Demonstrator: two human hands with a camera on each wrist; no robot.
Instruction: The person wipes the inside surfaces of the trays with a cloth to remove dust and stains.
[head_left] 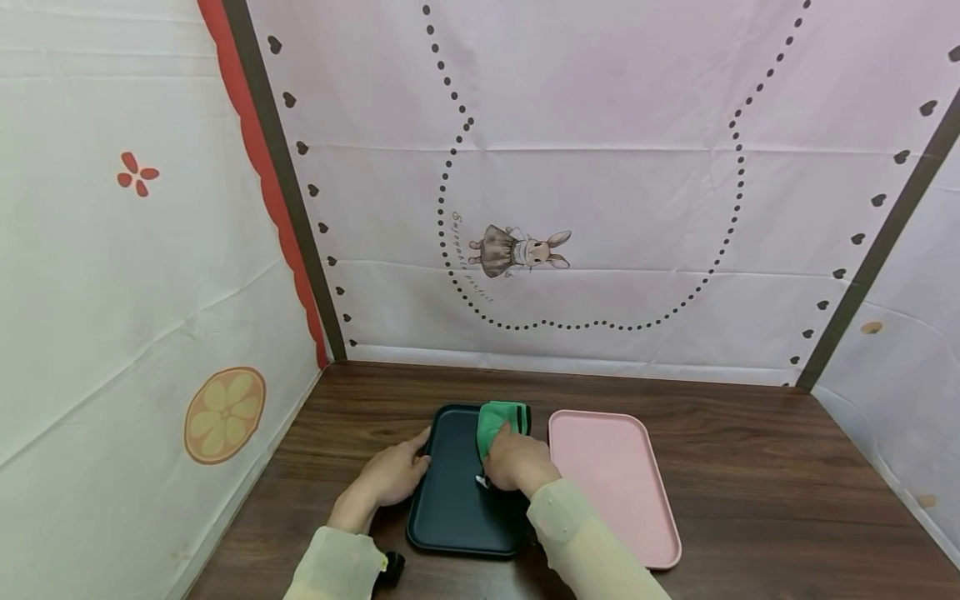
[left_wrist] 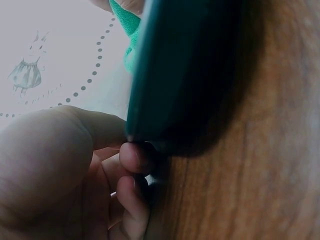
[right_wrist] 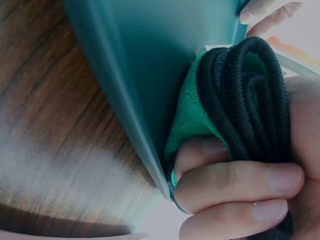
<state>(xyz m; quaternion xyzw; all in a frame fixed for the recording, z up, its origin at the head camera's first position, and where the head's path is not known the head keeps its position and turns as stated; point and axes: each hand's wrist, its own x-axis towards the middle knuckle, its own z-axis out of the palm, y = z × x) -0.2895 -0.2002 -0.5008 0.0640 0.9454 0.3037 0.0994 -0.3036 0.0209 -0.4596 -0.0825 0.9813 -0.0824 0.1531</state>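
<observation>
A dark green rectangular tray (head_left: 461,521) lies on the wooden table. At its left edge my left hand (head_left: 393,473) holds the rim; the left wrist view shows the thumb at the rim (left_wrist: 134,112) and curled fingertips (left_wrist: 134,159) against the tray's side. My right hand (head_left: 521,462) grips a folded green cloth (head_left: 497,417) with dark edging and presses it on the tray's upper right part. In the right wrist view, curled fingers (right_wrist: 230,185) wrap the cloth (right_wrist: 192,117), whose folded layers bulge toward the palm. A small white tag shows by the cloth.
A pink tray (head_left: 611,483) lies close to the right of the dark one, partly behind my right forearm. Printed white sheets (head_left: 600,192) hang at the back and both sides of the table (head_left: 757,483). A black object (head_left: 392,569) shows by my left sleeve.
</observation>
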